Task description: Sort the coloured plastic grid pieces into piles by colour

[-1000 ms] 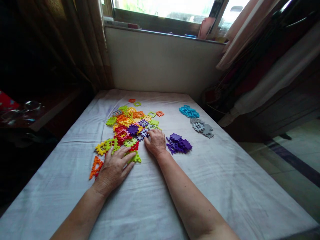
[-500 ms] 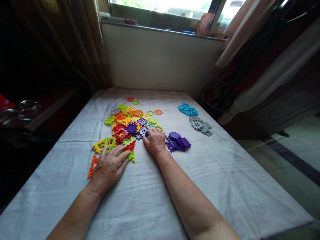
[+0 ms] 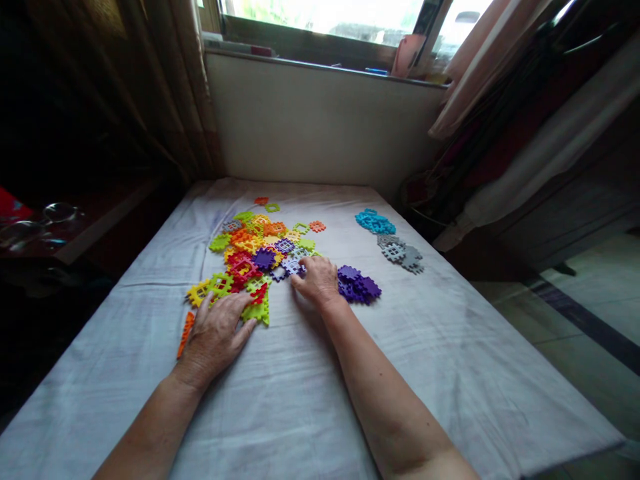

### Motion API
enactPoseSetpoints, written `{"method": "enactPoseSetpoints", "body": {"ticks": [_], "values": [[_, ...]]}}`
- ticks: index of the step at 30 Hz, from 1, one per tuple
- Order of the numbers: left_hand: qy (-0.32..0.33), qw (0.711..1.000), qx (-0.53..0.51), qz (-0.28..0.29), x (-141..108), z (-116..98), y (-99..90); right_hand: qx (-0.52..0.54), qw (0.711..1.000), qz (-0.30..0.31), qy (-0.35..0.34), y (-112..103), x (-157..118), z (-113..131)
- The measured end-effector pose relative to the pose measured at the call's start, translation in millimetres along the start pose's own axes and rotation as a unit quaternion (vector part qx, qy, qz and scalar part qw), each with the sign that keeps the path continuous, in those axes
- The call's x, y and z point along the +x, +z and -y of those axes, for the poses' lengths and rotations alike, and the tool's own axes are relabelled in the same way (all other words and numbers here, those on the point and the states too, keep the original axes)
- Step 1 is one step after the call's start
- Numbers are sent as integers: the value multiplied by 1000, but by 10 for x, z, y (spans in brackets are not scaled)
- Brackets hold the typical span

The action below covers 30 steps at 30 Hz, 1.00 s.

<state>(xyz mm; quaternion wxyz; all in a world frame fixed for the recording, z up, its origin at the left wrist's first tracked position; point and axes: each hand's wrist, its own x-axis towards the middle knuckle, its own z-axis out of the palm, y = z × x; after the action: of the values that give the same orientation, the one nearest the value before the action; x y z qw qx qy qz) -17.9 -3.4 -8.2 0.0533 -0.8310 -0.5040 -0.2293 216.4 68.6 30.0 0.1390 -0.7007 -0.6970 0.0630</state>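
Note:
Mixed-colour plastic interlocking tiles with toothed edges lie in a loose heap on the cloth-covered table. My left hand (image 3: 219, 328) rests with fingers stretched over the near end of the heap, touching lime-green tiles (image 3: 259, 312) and a red triangular tile (image 3: 259, 293). Beside its outer edge is an orange tile (image 3: 187, 335), partly covered. At the heap's right edge my right hand (image 3: 319, 280) has bent fingers and thumb on a pale lavender tile (image 3: 292, 265); its fingertips are partly hidden. A dark purple tile (image 3: 263, 259) lies just left of there.
A pile of purple tiles (image 3: 359, 287) sits right beside my right hand. Farther right are grey tiles (image 3: 411, 259) and a blue pile (image 3: 375, 222). The white cloth (image 3: 450, 373) covers the table up to the wall (image 3: 320, 120). Curtains hang at left.
My right hand has shifted slightly right, toward the purple pile, and the pale lavender tile has slid a little with it. My left hand stays on the green tiles.

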Motion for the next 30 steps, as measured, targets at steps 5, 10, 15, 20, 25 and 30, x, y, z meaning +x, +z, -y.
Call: {"method": "enactPoseSetpoints", "body": {"ticks": [5,10,15,20,25,30], "values": [[-2,1000,14,8,3,6,2,14,993,-2,118,-411,100,-496],[-11,1000,3,15,22,14,-8,38,975,56,211,-625,55,-1074],[-10,1000,-2,11,-2,45,30,50,963,123,236,-675,9,-1314],[-14,1000,0,3,-37,68,73,-15,982,60,177,-675,32,-995],[-7,1000,3,-1,-43,75,81,-8,998,49,-32,-292,4,-197],[-5,1000,9,-8,-45,59,78,-46,989,56,-128,58,-127,237]]}}
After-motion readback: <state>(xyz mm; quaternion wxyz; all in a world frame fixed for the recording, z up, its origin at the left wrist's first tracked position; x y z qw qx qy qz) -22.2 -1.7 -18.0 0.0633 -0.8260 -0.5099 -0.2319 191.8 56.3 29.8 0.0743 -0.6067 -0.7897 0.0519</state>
